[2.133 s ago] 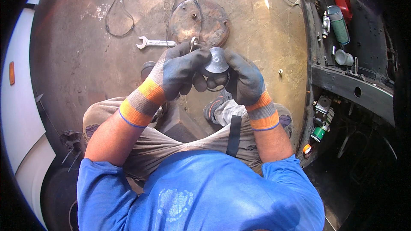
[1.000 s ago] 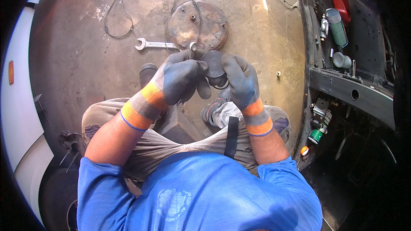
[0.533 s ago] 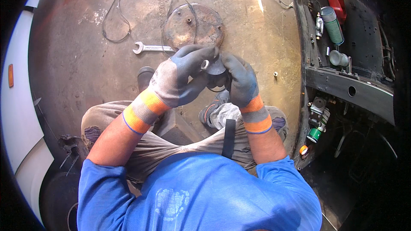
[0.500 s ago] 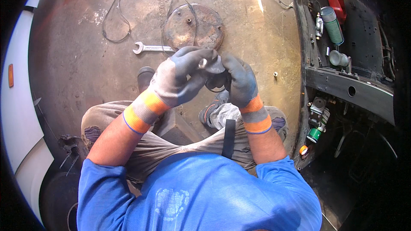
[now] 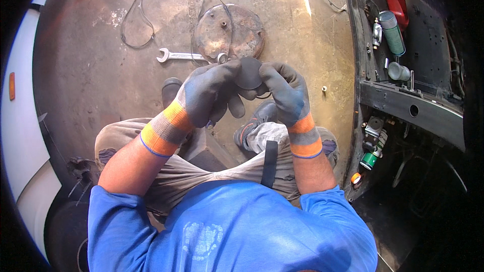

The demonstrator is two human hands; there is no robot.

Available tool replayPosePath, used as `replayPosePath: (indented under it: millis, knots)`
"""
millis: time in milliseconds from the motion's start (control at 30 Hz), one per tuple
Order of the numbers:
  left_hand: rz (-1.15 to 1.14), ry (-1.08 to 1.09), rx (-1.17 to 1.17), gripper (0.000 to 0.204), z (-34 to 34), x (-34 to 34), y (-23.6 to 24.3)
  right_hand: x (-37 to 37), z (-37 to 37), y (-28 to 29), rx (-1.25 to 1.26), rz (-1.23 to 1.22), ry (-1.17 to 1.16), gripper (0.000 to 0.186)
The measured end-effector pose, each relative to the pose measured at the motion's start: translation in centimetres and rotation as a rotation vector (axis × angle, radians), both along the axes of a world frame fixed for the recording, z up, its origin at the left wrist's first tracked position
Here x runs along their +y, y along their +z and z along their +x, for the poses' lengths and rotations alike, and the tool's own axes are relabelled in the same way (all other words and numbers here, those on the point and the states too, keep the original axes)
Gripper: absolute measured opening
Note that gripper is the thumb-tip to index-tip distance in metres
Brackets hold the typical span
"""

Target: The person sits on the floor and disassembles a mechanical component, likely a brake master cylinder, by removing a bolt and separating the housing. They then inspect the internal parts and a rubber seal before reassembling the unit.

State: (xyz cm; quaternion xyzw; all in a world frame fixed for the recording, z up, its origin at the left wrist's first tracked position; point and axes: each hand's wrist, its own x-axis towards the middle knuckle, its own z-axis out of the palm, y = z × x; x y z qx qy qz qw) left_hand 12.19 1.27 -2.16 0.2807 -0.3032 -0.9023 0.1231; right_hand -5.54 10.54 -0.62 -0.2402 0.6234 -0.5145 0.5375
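Note:
A flat, dark grey round disc (image 5: 249, 74) is held up between my two gloved hands. My left hand (image 5: 210, 86) pinches its left edge between thumb and fingers, with the lower fingers curled loosely beneath. My right hand (image 5: 286, 86) grips the right edge, its fingers bent. Below the disc, part of a thin black curved edge (image 5: 263, 96) shows by my right fingers; what it belongs to is hidden. Just beyond my left hand lies a combination wrench (image 5: 184, 56) on the floor, its ring end near a rusty round metal plate (image 5: 212, 32).
A black cable (image 5: 146, 25) loops over the concrete floor. On the right, a dark metal frame (image 5: 403, 98) carries a spray can (image 5: 392, 32), a red bottle (image 5: 395, 0) and a grey cup (image 5: 399, 72). A green can (image 5: 369, 160) and orange tape roll (image 5: 356, 178) sit lower.
The disc has turned from a tilted, shiny view to its flat dark face. My left hand has rotated, its fingers now underneath, and my right hand has shifted slightly.

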Motion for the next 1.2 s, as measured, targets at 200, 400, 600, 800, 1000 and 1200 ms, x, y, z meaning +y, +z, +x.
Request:
replayPosePath:
  millis: [200,400,600,800,1000,1200]
  knots:
    - [-0.305,-0.095,-0.066,0.042,0.0,-0.1,0.5,0.2,-0.2,0.1,-0.052,-0.016,-0.071,0.018]
    - [-0.488,-0.11,-0.097,0.041,0.1,-0.1,0.3,0.0,0.2,1.0,-0.019,0.012,-0.122,0.019]
    - [-0.58,-0.16,-0.094,0.039,-0.1,-0.3,0.1,0.2,0.0,0.8,0.008,-0.005,-0.117,0.019]
    - [-0.081,-0.031,-0.2,0.033,-0.6,-0.4,2.2,0.2,0.0,0.9,0.003,-0.01,-0.116,0.018]
    - [-0.256,0.014,-0.223,0.031,-1.3,0.3,2.0,0.4,0.9,0.7,0.114,-0.01,0.01,0.014]
    - [-0.239,-0.054,-0.281,0.028,-0.7,0.2,2.7,0.6,1.1,1.1,-0.048,0.011,0.06,0.013]
